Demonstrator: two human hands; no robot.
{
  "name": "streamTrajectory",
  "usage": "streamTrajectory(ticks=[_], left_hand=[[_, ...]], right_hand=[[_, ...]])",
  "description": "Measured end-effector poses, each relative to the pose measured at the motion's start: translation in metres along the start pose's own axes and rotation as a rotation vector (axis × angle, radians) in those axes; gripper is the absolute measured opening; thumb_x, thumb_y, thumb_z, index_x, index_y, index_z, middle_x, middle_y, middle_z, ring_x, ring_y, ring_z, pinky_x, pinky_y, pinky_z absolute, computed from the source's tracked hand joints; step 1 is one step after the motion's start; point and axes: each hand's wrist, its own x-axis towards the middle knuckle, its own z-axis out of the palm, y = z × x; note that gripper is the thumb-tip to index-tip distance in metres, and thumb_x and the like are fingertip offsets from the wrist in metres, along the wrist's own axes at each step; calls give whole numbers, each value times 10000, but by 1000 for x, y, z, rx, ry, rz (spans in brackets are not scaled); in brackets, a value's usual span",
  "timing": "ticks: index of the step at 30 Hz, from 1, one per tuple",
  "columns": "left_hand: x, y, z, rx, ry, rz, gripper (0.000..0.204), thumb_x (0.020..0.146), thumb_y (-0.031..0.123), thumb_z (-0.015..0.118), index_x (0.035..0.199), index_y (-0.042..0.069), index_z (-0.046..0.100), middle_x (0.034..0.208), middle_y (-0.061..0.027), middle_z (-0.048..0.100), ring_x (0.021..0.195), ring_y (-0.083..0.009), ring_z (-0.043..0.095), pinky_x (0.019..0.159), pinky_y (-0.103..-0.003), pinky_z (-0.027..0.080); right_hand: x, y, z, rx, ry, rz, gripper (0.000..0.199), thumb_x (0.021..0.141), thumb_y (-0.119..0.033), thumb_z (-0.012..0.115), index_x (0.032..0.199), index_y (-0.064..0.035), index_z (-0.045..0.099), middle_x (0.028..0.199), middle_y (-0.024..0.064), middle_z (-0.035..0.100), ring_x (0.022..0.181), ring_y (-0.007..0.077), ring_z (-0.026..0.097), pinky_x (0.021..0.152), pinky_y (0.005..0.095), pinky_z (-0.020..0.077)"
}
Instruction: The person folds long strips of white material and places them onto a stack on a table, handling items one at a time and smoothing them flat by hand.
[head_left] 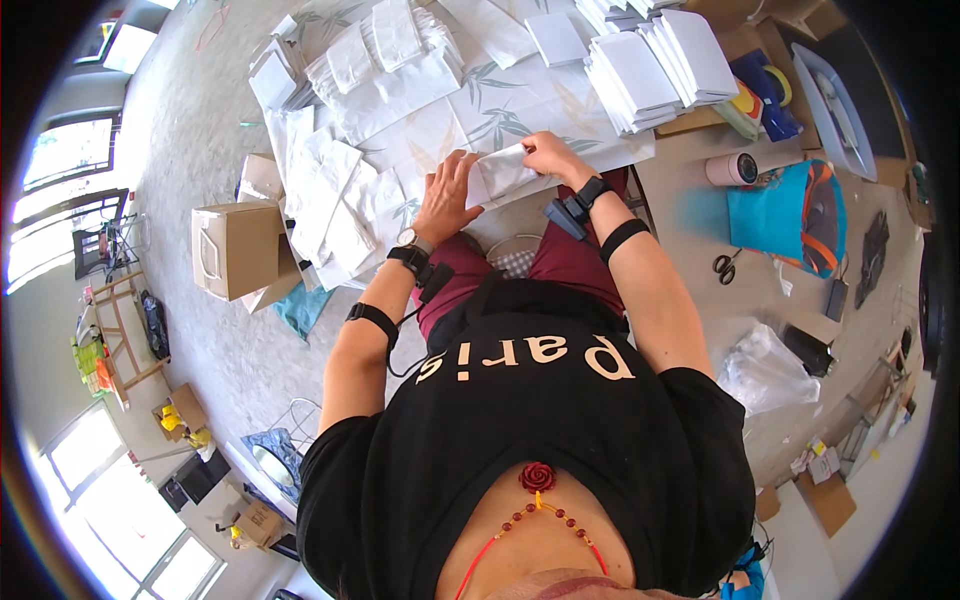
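Note:
A white plastic bag (pixel 507 174) lies flat at the near edge of the table, between my two hands. My left hand (pixel 447 197) rests at its left end, fingers stretched out and apart. At the other end, the fingers of my right hand (pixel 553 158) are closed in a pinch on the bag's edge. What is inside the bag cannot be made out. Loose white bags (pixel 340 195) are spread to the left of my left hand. Beyond them lies a layered pile of more white bags (pixel 385 60).
Stacks of white flat packets (pixel 635 80) stand at the table's far right, on the patterned tablecloth (pixel 480 110). A cardboard box (pixel 237 250) is left of the table. To the right are a turquoise bag (pixel 780 215), a pink cylinder (pixel 730 169) and black scissors (pixel 725 266).

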Motion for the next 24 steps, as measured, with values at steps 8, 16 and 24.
streamTrajectory(ticks=[8,16,24], left_hand=[[0,3,1,-15,20,9,1006,670,138,851,1524,125,320,1478,-165,414,1381,-381,411,1092,-508,370],[-2,3,5,-34,44,-3,1044,661,123,863,1544,130,306,1485,-178,413,1395,-386,400,1115,-504,357],[-4,0,6,-94,106,18,1095,647,102,874,1567,132,281,1501,-182,388,1406,-392,381,1144,-507,337]], right_hand=[[-5,5,21,170,75,-71,244,807,-144,666,972,26,726,781,133,715,693,201,670,637,355,505],[-15,-24,27,186,58,17,303,863,-221,692,981,57,713,830,132,717,751,196,661,680,350,505],[-23,-25,33,584,-43,143,311,923,-222,623,1079,46,650,929,66,671,811,171,639,731,348,535]])
